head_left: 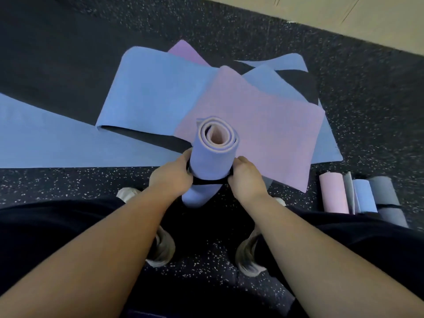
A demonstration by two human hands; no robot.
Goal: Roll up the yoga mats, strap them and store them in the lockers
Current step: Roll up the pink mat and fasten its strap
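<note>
- Head view: a rolled blue mat [212, 157] stands upright on the speckled floor [367, 106] between the person's feet.
- Left hand [173, 174] and right hand [246, 177] each pinch an end of the black strap [207, 181] wrapped round the roll.
- Unrolled blue and pink mats [250, 115] lie overlapping just behind.
- Rolled mats [362, 196] lie to the right.
</note>
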